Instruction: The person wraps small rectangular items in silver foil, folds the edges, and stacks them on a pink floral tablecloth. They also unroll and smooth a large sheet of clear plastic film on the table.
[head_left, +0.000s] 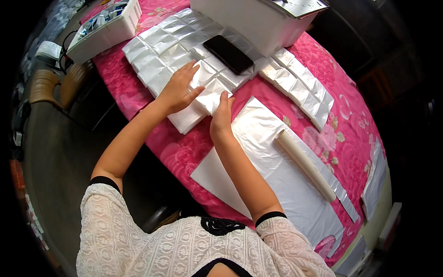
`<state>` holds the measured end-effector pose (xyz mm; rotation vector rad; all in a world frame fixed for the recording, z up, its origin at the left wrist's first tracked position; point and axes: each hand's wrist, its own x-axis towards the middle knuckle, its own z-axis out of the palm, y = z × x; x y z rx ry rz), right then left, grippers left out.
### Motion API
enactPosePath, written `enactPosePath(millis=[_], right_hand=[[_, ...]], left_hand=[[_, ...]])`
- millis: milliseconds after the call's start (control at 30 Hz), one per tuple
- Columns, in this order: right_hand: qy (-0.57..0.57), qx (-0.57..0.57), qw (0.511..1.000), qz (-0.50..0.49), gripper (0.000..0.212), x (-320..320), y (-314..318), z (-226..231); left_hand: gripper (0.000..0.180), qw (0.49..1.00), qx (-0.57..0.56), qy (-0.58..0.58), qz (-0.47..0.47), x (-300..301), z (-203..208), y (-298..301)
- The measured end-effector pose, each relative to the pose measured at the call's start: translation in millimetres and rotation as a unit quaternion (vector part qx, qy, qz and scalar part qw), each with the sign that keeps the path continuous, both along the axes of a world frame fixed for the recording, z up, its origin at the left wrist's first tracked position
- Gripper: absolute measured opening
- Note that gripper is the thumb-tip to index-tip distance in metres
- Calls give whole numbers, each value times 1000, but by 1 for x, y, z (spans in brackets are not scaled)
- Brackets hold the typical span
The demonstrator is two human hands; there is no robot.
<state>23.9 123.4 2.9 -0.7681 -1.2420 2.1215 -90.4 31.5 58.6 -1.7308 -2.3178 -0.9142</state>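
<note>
Rows of folded, shiny white plastic film squares [159, 41] lie side by side on the table. My left hand [179, 90] rests over the near part of these rows, fingers spread and palm down, thumb pointing right. My right hand [222, 115] stands upright at the right side of a folded film packet [214, 94], its fingers stretched along the packet's edge. That packet lies between both hands, and neither hand wraps round it. A black phone [228, 54] lies on the squares just beyond.
A pink floral cloth [175, 161] covers the table. Right of my right forearm lie a large plastic film sheet [277, 180] and a pale tube [307, 166]. More folded squares [300, 85] sit farther right. A white foam box [244, 23] and a white bin of packets [104, 37] stand behind.
</note>
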Motion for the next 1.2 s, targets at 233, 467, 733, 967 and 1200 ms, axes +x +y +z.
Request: enactPosePath(millis=[233,467,733,967,1200], right_hand=[[-12,-93,993,-69,80,-37,-2,0],[-81,-60,992,-71,83,-36,-6,19],[-124,-37,990,-50,83,-26,-6,32],[-35,71,997,-19,72,79,60,57],[-375,246,869,-207,47,219,304,7]], left_hand=[[64,987,-112,-50,102,3,-3,21],[61,980,-171,19,103,-2,-12,22],[62,971,-212,52,96,-6,-12,27],[54,994,6,98,57,9,21,-4],[51,997,23,28,-63,72,46,-19]])
